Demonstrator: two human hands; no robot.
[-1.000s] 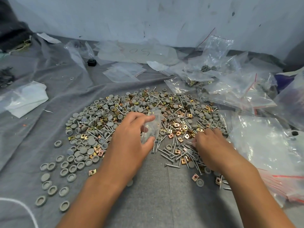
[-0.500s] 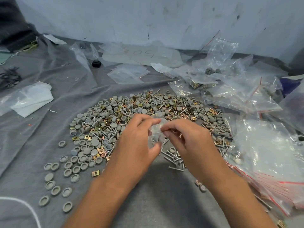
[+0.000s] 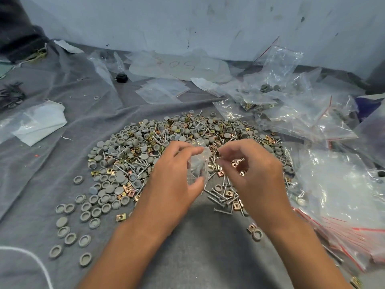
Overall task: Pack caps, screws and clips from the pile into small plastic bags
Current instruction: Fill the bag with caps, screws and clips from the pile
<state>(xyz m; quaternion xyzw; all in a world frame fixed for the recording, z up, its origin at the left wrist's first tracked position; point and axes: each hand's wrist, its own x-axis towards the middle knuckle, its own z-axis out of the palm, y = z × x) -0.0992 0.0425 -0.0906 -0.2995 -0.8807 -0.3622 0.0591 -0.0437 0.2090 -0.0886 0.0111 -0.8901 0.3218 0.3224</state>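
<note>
A wide pile (image 3: 145,147) of grey round caps, silver screws and gold and copper clips lies on the grey cloth. My left hand (image 3: 173,180) holds a small clear plastic bag (image 3: 198,165) upright over the pile's near edge, fingers on one side and thumb on the other. My right hand (image 3: 250,174) hovers just right of the bag's mouth with its fingers curled. Copper clips (image 3: 239,165) show inside the curled fingers. Loose grey caps (image 3: 68,228) lie scattered at the near left.
Filled and empty clear bags (image 3: 291,105) are heaped at the back right. A stack of red-striped zip bags (image 3: 343,205) lies at the right. Flat empty bags (image 3: 164,90) and a small black object (image 3: 121,77) sit behind the pile. White plastic (image 3: 39,122) lies at the left.
My right hand left the screws at the pile's near edge, came up to the bag's mouth, and now sits slightly right of it. My left hand kept holding the bag.
</note>
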